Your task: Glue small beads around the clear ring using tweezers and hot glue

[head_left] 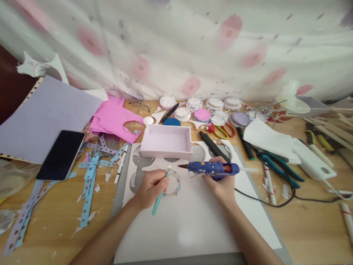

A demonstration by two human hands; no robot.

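we have two bare hands, a left hand and a right hand, each with slim fingers and a smoothly rounded back. our left forearm and right forearm are uncovered for all the length we can see, slender and even in outline, widening gently from the narrow wrists. our nails are too small to make out.
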